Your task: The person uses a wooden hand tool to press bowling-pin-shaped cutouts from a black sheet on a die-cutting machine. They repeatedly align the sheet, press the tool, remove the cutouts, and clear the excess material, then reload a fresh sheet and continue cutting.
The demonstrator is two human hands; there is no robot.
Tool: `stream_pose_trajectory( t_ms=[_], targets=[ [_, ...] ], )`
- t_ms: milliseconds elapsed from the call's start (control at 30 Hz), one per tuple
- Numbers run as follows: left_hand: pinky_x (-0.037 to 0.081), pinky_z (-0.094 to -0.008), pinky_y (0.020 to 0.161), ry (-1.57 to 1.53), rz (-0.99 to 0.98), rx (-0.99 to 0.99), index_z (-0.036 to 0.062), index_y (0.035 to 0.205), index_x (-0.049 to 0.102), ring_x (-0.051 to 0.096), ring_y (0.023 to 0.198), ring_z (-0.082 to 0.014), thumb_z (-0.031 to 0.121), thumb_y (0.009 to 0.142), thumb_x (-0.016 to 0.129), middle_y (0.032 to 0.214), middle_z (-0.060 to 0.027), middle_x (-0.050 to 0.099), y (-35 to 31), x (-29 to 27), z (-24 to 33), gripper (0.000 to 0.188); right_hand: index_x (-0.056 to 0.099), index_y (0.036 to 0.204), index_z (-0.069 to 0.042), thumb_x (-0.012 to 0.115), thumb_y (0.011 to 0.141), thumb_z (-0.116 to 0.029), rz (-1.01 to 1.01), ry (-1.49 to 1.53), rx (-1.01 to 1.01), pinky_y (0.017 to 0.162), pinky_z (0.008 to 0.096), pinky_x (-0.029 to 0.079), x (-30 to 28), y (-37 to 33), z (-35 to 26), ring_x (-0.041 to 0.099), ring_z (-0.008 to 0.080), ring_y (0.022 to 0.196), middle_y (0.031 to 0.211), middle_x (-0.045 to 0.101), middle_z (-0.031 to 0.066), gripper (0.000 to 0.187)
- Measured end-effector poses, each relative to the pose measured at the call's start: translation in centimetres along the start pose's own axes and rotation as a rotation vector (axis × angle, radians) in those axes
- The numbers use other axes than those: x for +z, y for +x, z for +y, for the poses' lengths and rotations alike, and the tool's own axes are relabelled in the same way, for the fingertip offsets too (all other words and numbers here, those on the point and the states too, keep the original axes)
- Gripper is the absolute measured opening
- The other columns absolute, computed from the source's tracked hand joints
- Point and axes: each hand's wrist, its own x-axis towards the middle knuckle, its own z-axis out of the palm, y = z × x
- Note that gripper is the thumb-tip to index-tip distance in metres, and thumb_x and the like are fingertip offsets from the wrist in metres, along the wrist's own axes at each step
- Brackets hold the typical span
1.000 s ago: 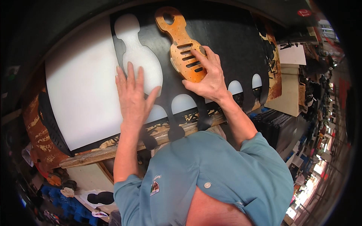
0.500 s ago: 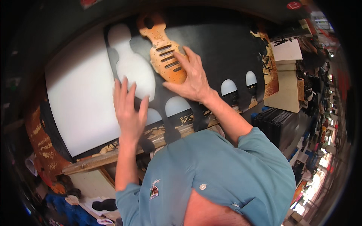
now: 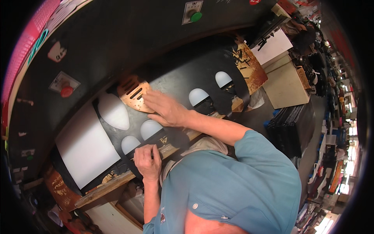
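Note:
A black sheet (image 3: 187, 74) with several rounded cut-out holes lies over a white board (image 3: 85, 146) on the bench. My right hand (image 3: 165, 109) rests flat on a brown wooden die with slots (image 3: 134, 93), pressing it onto the sheet beside a sole-shaped hole (image 3: 113, 111). My left hand (image 3: 147, 160) pinches the sheet's near edge at the front of the bench, fingers closed on it.
A dark machine panel behind the bench carries a red button (image 3: 66, 91) and a green button (image 3: 196, 16). Stacks of black sheets (image 3: 290, 124) and a beige block (image 3: 288, 84) stand to the right. A wooden bench edge (image 3: 105, 187) runs in front.
My right hand slid the wooden die to the left and nearer. My left hand came off the flat sheet and closed on its near edge. The view swung, bringing the machine panel in.

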Motion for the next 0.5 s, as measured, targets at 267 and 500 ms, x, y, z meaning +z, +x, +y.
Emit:
stream_pose_trajectory(
  t_ms=[267, 500],
  targets=[
    [0.05, -0.0438, 0.076, 0.059, 0.053, 0.055, 0.0058, 0.096, 0.067, 0.066, 0.084, -0.033, 0.002, 0.089, 0.08, 0.093, -0.0104, 0.072, -0.9, -1.3, -0.3, 0.015, 0.068, 0.092, -0.002, 0.07, 0.093, 0.002, 0.394, -0.04, 0.062, 0.072, 0.0352, 0.056, -11.0, -1.7, 0.7, 0.066, 0.0289, 0.077, 0.09, 0.068, 0.0116, 0.005],
    [0.052, -0.0428, 0.078, 0.128, 0.067, 0.086, 0.0054, 0.093, 0.067, 0.067, 0.085, -0.0325, 0.005, 0.089, 0.082, 0.094, -0.01, 0.072, -0.8, -2.0, -0.8, 0.015, 0.067, 0.096, 0.0, 0.066, 0.101, -0.006, 0.493, -0.162, 0.14, 0.074, 0.042, 0.054, -15.6, 0.2, 4.3, 0.066, 0.0343, 0.081, 0.087, 0.067, 0.0141, 0.009]
  ],
)
